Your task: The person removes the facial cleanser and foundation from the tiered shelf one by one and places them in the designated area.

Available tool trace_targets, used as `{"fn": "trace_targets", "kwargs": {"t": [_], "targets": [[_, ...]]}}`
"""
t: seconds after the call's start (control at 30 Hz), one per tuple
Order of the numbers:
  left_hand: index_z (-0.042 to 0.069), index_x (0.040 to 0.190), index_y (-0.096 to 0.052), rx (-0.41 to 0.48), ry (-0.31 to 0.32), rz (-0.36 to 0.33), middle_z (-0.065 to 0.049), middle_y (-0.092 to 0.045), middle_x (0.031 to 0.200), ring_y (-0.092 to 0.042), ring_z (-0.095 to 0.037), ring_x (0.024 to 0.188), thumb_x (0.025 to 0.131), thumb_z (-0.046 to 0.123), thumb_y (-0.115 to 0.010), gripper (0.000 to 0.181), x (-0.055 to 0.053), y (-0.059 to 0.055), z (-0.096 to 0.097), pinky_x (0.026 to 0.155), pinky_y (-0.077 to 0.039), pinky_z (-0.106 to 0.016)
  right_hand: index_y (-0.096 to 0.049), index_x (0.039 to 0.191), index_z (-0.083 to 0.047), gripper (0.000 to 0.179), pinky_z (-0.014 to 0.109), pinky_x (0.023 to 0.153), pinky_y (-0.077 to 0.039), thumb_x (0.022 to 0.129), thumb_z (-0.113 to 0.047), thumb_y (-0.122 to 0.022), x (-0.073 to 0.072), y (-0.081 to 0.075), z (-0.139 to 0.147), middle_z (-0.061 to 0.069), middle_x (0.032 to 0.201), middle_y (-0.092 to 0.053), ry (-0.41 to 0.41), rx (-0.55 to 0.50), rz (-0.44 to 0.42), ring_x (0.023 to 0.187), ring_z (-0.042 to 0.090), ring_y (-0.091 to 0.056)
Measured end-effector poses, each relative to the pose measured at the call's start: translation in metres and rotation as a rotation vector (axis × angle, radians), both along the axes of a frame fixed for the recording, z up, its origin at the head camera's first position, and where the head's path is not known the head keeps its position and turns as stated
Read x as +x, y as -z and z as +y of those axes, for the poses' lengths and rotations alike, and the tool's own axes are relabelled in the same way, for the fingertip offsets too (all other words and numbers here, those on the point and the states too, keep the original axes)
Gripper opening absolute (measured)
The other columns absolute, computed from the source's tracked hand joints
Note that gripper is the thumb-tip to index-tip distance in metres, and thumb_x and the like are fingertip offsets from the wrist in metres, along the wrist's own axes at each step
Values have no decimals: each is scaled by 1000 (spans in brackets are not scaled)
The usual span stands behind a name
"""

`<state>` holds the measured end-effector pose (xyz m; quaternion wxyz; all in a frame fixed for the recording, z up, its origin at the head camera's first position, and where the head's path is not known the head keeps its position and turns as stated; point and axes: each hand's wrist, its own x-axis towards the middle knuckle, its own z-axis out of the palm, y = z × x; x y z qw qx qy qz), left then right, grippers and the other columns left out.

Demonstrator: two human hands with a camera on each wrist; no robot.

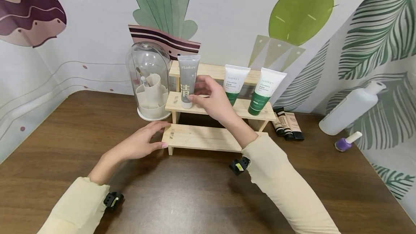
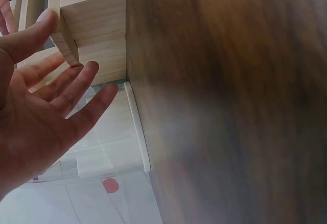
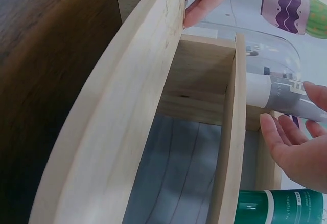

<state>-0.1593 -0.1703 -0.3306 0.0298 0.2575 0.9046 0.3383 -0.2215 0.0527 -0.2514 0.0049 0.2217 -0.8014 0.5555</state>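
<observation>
A grey tube (image 1: pixel 189 78) with a white cap stands cap-down at the left end of the middle tier of a three-tier wooden rack (image 1: pixel 201 136). My right hand (image 1: pixel 214 98) is at its right side, thumb tip against its lower part and the other fingers loosely bent beside it. In the right wrist view, a gap shows between some of the fingertips and the tube. My left hand (image 1: pixel 139 142) holds the left end of the bottom tier, thumb at the front corner and fingers towards the back. Two white-and-green tubes (image 1: pixel 236 80) stand farther right on the middle tier.
A clear dome (image 1: pixel 147 60) over a cream organizer with brushes stands left of the rack. To the right lie several small cosmetic tubes (image 1: pixel 287 124). Beyond them are a translucent white bottle (image 1: pixel 351 109) and a purple nail polish bottle (image 1: pixel 344 143). A patterned wall stands behind.
</observation>
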Motion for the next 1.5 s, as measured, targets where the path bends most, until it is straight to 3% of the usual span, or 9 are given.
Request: {"fn": "trace_targets", "kwargs": {"t": [0.6, 1.2, 1.5], "targets": [[-4, 130, -41, 0, -2, 1, -22, -42, 130, -49, -35, 112, 83, 6, -66, 55, 0, 3, 1, 95, -36, -52, -48, 119, -7, 43, 31, 84, -44, 81, -6, -69, -2, 4, -7, 10, 100, -64, 53, -19, 69, 93, 17, -57], [-4, 129, -43, 8, 14, 25, -23, -43, 129, -50, -36, 110, 83, 10, -66, 53, 1, 1, 0, 93, -36, -53, -50, 113, -6, 41, 29, 78, -47, 78, -5, -71, 1, 3, -6, 11, 95, -64, 77, -25, 84, 87, 19, -59], [-6, 129, -42, 29, 29, 17, -24, -43, 128, -50, -37, 110, 84, 9, -65, 53, 1, 0, 0, 94, -36, -53, -50, 116, -8, 43, 30, 80, -46, 78, -7, -72, 4, 1, -4, 9, 93, -65, 76, 22, 96, 87, 17, -60]]}}
